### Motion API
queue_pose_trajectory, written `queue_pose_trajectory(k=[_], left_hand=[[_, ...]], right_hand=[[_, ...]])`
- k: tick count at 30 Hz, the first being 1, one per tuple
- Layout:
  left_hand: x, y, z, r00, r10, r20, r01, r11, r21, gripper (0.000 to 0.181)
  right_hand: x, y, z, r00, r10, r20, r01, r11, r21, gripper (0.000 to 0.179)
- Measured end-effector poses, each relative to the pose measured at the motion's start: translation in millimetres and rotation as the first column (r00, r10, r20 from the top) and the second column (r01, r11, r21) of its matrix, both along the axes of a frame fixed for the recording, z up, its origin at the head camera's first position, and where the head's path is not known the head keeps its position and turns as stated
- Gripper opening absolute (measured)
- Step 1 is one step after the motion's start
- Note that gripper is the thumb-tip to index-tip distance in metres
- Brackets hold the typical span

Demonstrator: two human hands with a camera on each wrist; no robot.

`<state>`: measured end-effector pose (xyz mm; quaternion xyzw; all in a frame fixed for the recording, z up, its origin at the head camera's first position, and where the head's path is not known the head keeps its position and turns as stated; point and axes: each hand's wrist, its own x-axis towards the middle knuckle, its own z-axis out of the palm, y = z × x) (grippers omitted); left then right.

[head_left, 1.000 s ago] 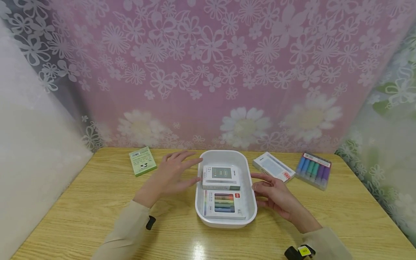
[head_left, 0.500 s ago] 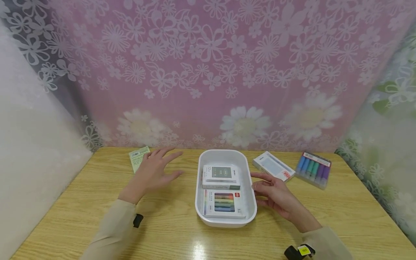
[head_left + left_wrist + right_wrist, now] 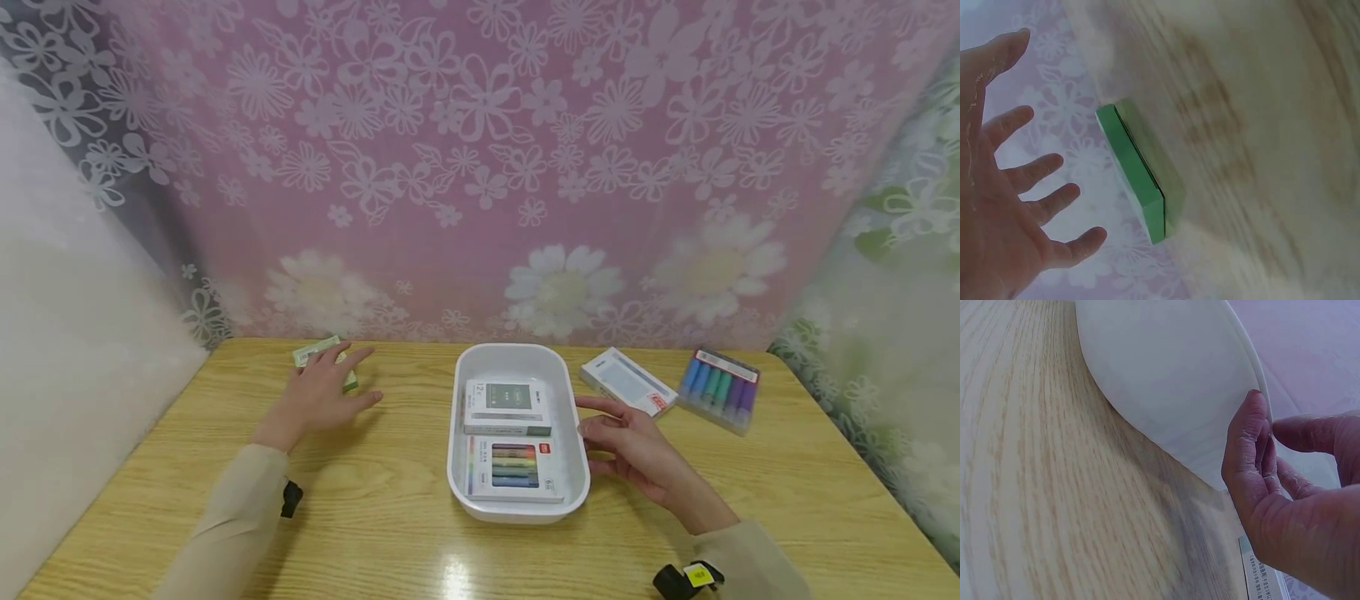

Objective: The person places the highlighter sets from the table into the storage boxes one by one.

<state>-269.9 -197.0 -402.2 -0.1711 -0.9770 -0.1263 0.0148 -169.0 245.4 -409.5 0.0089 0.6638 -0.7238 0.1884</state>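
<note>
My left hand (image 3: pixel 318 396) is over a small green box (image 3: pixel 350 382) at the table's back left, partly covering it in the head view. In the left wrist view its fingers are spread and apart from the green box (image 3: pixel 1132 159). My right hand (image 3: pixel 637 454) holds the right rim of a white plastic basin (image 3: pixel 512 363). The right wrist view has the thumb at the rim and the fingers against the outer wall of the basin (image 3: pixel 1166 375). Two boxes lie in the basin: a white-and-green one (image 3: pixel 507 407) and one with a window showing coloured sticks (image 3: pixel 513 471).
Behind my right hand lies a white box with a pale window (image 3: pixel 628 382). Right of it is a clear case of blue, green and purple markers (image 3: pixel 718 390). A pink floral curtain (image 3: pixel 420 208) hangs along the back edge of the wooden table (image 3: pixel 375 533).
My left hand has moved away from the basin's left side, leftward to over the green box. My right hand stays at the basin rim. The head view has shifted slightly.
</note>
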Motion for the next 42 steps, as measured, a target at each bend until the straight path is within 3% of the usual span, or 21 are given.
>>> queue_pose_trajectory(k=[11,20,25,34,42], left_hand=[[-8.2,-10.8,-7.0,0.982,0.114,0.148,-0.107,0.992,-0.06,0.087],[-8.5,-14.1,-12.9,0.959,0.148,0.241,-0.136,0.989,-0.063,0.087],[-8.6,-13.4,-8.2,0.958,0.157,0.239,-0.153,0.988,-0.034,0.073],[-4.9,-12.9,0.3,0.941,0.214,0.262,-0.208,0.977,-0.049,0.026],[-6.8,-15.6,-2.9,0.895,0.353,0.272,-0.359,0.933,-0.031,0.066]], right_hand=[[-0.1,1,-2.0,1.0,-0.002,0.004,0.002,1.0,-0.014,0.067],[0.6,-2,-1.1,1.0,-0.008,0.005,0.008,1.0,-0.014,0.066],[0.2,-2,-0.9,1.0,-0.013,0.006,0.013,1.0,-0.012,0.065],[0.4,0,-1.4,1.0,0.002,0.0,-0.002,1.0,-0.02,0.066],[1.1,0,-0.4,1.0,-0.003,0.002,0.003,1.0,-0.018,0.066]])
